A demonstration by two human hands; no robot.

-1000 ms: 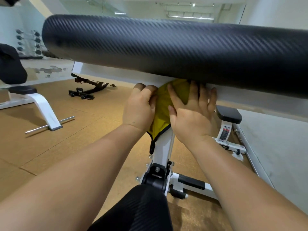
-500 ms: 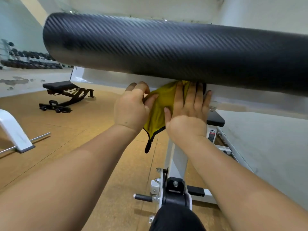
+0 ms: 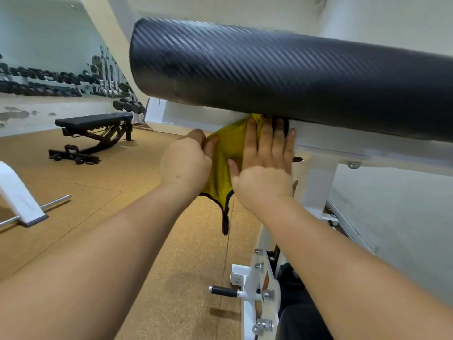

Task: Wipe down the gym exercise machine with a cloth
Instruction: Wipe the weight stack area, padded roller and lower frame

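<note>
- Brown cork-like flooring (image 3: pixel 147 241) spreads below the black padded roller (image 3: pixel 282 74), which runs across the upper part of the view.
- Nearest, low down and under the roller's right half, a white upright post (image 3: pixel 255 285) of the machine carries several bolts, and a short black-tipped handle (image 3: pixel 223 290) sticks out from it to the left.
- Two bare forearms reach up from the bottom edge toward the underside of the roller.
- Left hand (image 3: pixel 186 165) sits just below the roller's left part, its fingers curled and gripping the edge of a yellow cloth (image 3: pixel 228 153).
- Right hand (image 3: pixel 264 173) lies flat with its fingers straight, pressing the cloth against the white beam (image 3: pixel 355 148) directly under the roller.
- That cloth is bunched between the two hands, its upper end tucked up where beam and roller meet, and a black-edged corner hangs down free.
- Left of the roller and lower, a white machine leg (image 3: pixel 17 200) stands on the floor with a metal bar (image 3: pixel 54 202) running through its foot.
- Farther off, beyond the roller's left end, a black bench (image 3: pixel 93 121) stands on the floor.
- Behind that bench, a rack of dumbbells (image 3: pixel 36 82) lines the wall.
</note>
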